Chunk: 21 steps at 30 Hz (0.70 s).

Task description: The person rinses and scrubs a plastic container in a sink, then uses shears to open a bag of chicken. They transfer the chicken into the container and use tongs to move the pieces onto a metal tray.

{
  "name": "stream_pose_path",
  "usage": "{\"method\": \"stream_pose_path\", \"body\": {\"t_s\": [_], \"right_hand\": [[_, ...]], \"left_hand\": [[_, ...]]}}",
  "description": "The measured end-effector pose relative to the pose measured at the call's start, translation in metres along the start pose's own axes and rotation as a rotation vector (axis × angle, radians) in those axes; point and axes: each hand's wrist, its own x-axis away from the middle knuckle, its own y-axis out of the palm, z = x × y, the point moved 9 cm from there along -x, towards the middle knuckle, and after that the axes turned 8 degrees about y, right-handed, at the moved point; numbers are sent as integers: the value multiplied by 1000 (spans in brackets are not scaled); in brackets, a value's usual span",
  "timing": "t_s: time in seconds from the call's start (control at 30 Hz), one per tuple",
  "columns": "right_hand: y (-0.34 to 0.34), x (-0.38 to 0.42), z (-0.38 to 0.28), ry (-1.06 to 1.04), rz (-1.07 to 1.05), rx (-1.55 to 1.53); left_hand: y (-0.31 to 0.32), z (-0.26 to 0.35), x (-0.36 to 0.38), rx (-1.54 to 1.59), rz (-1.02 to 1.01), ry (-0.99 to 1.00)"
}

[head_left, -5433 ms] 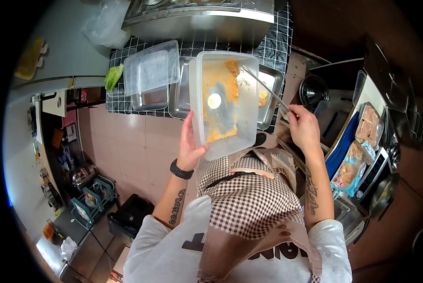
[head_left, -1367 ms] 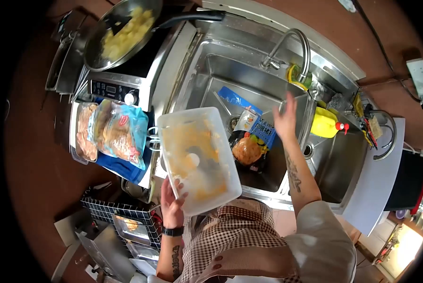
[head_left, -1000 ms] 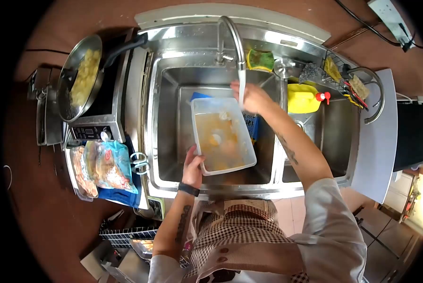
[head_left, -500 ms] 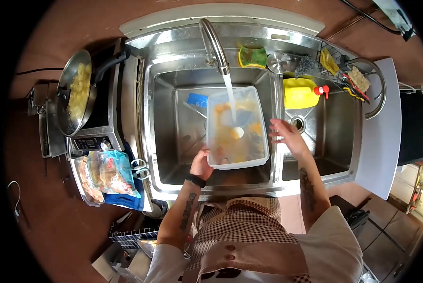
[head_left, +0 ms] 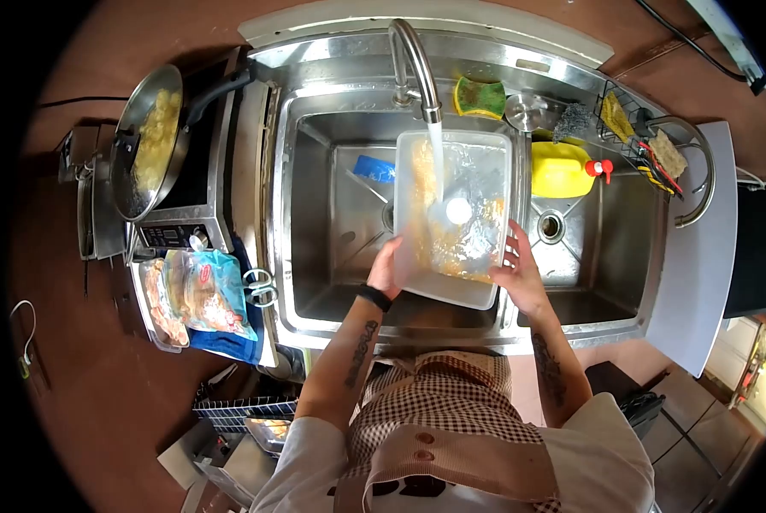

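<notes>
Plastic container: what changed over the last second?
The right hand left the tap and now grips the plastic container, which has shifted right under the faucet, water running into it. The left hand still holds its near edge.

Right hand: now gripping the plastic container, earlier free; container shifted further under the faucet stream.

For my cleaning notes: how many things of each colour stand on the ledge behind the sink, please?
Yellow: 2, bottle, cloth
Green-yellow: 1, sponge
Grey: 1, scourer
Silver: 1, round lid
Total: 5
</notes>
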Motion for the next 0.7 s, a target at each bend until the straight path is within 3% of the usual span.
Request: {"method": "stream_pose_path", "body": {"t_s": [0.23, 0.4, 0.63, 0.7], "right_hand": [[-17, -6, 4, -63, 11, -117], [2, -24, 20, -120, -117, -339], [13, -38, 17, -143, -186, -411], [22, -41, 20, -94, -262, -437]], "left_hand": [[45, 32, -19, -133, 23, 149], [22, 47, -13, -154, 64, 155], [17, 68, 0, -201, 131, 248], [27, 83, 13, -267, 64, 279]]}}
